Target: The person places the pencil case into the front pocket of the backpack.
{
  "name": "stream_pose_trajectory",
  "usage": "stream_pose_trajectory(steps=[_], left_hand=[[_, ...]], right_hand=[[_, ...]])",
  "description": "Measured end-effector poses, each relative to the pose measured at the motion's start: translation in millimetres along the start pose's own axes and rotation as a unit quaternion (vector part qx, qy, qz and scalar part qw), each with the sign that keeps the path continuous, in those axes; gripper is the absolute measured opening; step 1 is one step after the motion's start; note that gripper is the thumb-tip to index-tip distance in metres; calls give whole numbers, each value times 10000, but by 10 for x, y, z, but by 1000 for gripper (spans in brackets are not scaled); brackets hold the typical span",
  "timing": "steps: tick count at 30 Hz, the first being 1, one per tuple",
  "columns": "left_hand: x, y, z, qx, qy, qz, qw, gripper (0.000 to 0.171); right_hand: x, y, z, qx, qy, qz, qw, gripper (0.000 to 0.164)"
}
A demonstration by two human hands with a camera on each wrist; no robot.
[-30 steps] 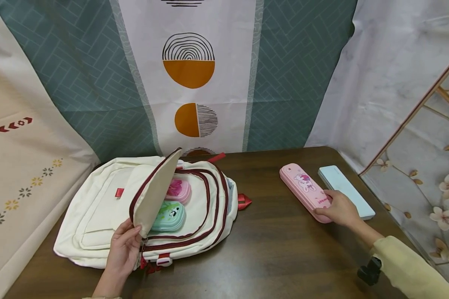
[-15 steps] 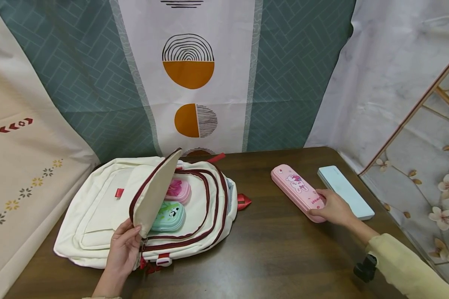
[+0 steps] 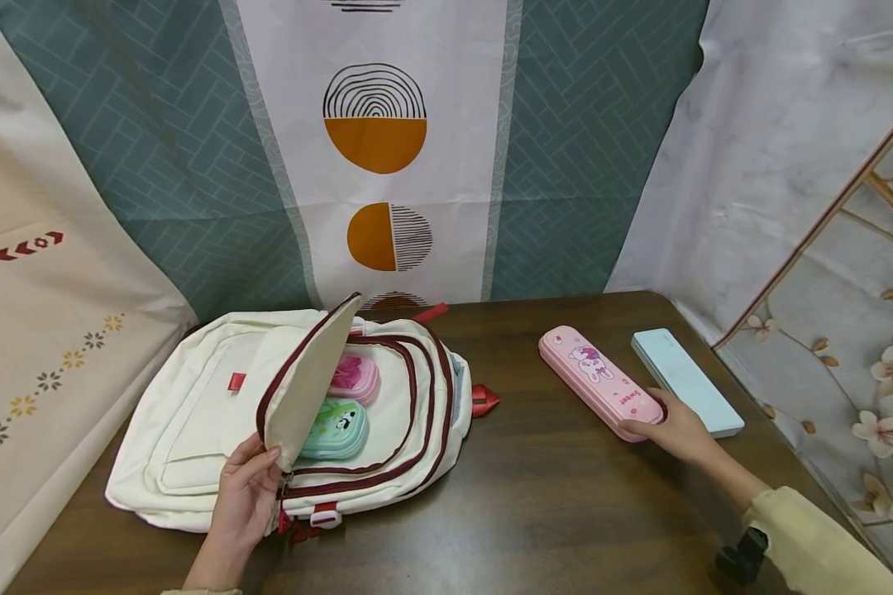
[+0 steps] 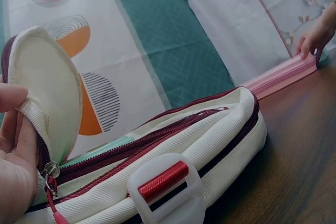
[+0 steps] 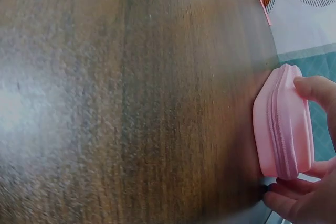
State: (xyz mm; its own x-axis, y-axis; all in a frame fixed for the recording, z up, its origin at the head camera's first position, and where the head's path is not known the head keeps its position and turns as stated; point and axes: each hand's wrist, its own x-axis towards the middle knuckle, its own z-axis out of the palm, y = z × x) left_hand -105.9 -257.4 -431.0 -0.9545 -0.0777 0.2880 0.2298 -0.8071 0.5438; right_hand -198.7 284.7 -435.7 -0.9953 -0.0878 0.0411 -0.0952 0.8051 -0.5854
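A cream backpack (image 3: 208, 413) with dark red zips lies on the table at the left. My left hand (image 3: 244, 496) pinches the edge of its pocket flap (image 3: 308, 388) and holds it raised. Inside the pocket lie a green panda case (image 3: 336, 430) and a pink case (image 3: 355, 378), both partly behind the flap. At the right, my right hand (image 3: 677, 426) grips the near end of a long pink pencil case (image 3: 595, 376), thumb on one side and fingers on the other. In the right wrist view the zipped end of this pencil case (image 5: 281, 124) sits between thumb and fingers.
A light blue flat box (image 3: 688, 380) lies just right of the pink pencil case, by the right table edge. Brown wooden table (image 3: 521, 496) stretches between backpack and pencil case. Patterned curtains (image 3: 565, 165) hang behind and at both sides.
The long pink pencil case has slid a little left on the table, then stayed put. My right hand has shifted slightly toward its near end, uncovering more lettering. The left hand keeps the flap raised.
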Motion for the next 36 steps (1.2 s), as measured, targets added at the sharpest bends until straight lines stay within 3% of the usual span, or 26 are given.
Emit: stream_pose_trajectory(steps=[10, 21, 29, 36], left_hand=[[9, -1, -15, -89, -73, 1, 9999, 44], [9, -7, -22, -149, -157, -11, 9998, 43], [7, -6, -7, -126, -164, -9, 9998, 44], [7, -6, -14, -87, -162, 50, 9998, 43]], right_hand=[[-7, -10, 30, 41, 243, 52, 9997, 75], [43, 4, 18, 167, 526, -175, 9983, 70], [99, -4, -17, 108, 986, -433, 9941, 65], [134, -40, -81, 55, 943, -309, 9951, 68]])
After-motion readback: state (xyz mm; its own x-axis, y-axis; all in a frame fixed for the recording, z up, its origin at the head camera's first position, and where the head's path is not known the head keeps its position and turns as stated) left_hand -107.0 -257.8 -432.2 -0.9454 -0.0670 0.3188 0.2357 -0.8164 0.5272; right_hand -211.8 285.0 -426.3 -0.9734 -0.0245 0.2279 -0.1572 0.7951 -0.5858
